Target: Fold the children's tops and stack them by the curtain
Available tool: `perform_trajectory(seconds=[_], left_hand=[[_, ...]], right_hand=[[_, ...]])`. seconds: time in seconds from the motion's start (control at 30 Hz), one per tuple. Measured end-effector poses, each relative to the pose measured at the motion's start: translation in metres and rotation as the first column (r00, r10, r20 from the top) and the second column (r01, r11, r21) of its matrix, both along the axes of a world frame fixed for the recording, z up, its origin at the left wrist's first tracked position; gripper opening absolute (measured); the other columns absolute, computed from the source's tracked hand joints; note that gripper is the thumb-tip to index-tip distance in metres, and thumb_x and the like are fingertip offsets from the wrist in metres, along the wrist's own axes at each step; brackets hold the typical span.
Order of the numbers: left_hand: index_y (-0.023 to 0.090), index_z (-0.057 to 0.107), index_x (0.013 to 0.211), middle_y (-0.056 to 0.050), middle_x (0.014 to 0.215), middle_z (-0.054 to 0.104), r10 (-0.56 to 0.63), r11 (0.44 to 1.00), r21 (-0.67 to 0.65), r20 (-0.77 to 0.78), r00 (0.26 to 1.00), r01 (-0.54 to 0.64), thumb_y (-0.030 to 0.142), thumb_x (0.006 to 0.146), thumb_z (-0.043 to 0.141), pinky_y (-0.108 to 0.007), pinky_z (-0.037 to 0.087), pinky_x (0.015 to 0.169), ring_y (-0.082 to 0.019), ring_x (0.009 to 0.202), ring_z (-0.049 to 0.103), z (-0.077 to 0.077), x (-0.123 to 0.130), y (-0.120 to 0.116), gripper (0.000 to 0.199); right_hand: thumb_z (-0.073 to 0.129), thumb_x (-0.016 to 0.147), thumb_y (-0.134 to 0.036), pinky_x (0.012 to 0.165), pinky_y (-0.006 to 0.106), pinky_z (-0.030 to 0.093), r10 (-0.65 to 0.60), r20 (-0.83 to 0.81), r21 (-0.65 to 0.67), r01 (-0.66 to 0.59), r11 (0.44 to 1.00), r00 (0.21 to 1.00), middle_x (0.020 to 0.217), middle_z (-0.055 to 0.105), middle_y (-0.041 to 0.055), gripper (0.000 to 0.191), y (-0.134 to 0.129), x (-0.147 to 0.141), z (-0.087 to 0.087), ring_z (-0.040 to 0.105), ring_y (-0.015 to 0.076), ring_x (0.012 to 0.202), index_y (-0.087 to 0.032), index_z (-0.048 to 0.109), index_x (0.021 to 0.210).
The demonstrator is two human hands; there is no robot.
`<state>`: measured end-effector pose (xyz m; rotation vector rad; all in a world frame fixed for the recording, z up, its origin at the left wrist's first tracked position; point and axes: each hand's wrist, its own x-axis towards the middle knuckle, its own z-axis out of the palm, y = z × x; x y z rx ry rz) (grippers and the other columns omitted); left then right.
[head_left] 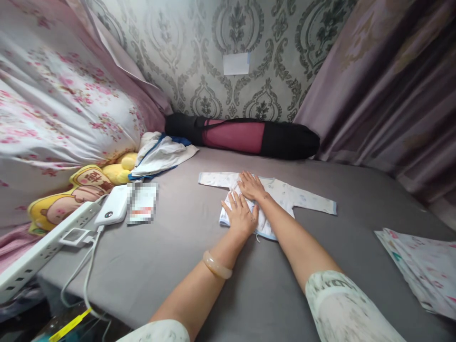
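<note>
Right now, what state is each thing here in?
Small shirt, spread, sleeves outstretched
Left hand, open, resting on shirt
Right hand, open, resting on shirt
Long bag, lying horizontally
Pale cloth, crumpled
Power bank, cable attached
Purple curtain, hanging in folds

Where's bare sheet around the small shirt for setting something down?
Free: gray sheet between the small shirt and the stack at right; between shirt and blurred packet; narrower strip between shirt and long bag. Crowded: left edge, with power strip, power bank and yellow cushions.

Shirt (pixel 283 192) partly hidden beneath hands (pixel 242 216) (pixel 251 186)
</note>
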<state>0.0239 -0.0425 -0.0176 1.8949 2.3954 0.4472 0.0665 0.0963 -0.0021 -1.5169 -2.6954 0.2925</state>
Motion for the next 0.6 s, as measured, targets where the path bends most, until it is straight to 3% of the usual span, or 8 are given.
perform_trajectory(seconds=[0.23, 0.37, 0.47, 0.6], left_hand=[[0.002, 0.033, 0.149, -0.025, 0.156, 0.023, -0.005, 1.000, -0.031, 0.005, 1.000, 0.005, 0.055, 0.094, 0.028, -0.070, 0.010, 0.112, -0.042, 0.147, 0.012, 0.001, -0.002, 0.001, 0.076], [0.001, 0.033, 0.149, -0.025, 0.156, 0.023, -0.005, 0.999, -0.041, -0.002, 1.000, 0.005, 0.055, 0.094, 0.026, -0.068, 0.010, 0.113, -0.042, 0.147, 0.013, 0.002, -0.003, 0.001, 0.077], [0.000, 0.033, 0.148, -0.026, 0.156, 0.023, -0.002, 0.999, -0.052, -0.016, 1.000, 0.001, 0.054, 0.094, 0.027, -0.067, 0.009, 0.113, -0.042, 0.146, 0.013, 0.002, -0.003, 0.001, 0.077], [-0.003, 0.035, 0.147, -0.028, 0.155, 0.025, -0.006, 0.999, -0.040, -0.026, 1.000, 0.005, 0.053, 0.094, 0.029, -0.069, 0.011, 0.112, -0.044, 0.145, 0.016, 0.002, -0.004, 0.000, 0.077]], right_hand=[[0.020, 0.100, -0.043, 0.120, 0.044, 0.007, -0.003, -0.092, 0.004, 0.004, 1.000, 0.996, 0.161, 0.022, 0.0068, 0.061, 0.003, 0.000, -0.007, 0.013, 0.0212, 0.148, -0.014, 0.027, 0.153], [0.017, 0.100, -0.036, 0.119, 0.036, 0.014, -0.052, -0.317, -0.030, 0.044, 0.999, 0.947, 0.159, 0.027, 0.0066, 0.058, 0.004, 0.010, 0.004, 0.018, 0.0158, 0.147, -0.013, 0.031, 0.152], [0.017, 0.100, -0.034, 0.117, 0.031, 0.021, -0.140, -0.459, -0.003, 0.156, 0.988, 0.877, 0.156, 0.033, 0.0067, 0.058, -0.002, 0.037, 0.019, 0.024, 0.0132, 0.146, -0.013, 0.035, 0.150], [0.021, 0.098, -0.032, 0.112, 0.030, 0.030, -0.313, -0.495, -0.031, 0.343, 0.939, 0.811, 0.149, 0.046, 0.0093, 0.056, -0.011, 0.095, 0.032, 0.042, 0.0153, 0.137, -0.013, 0.039, 0.148]])
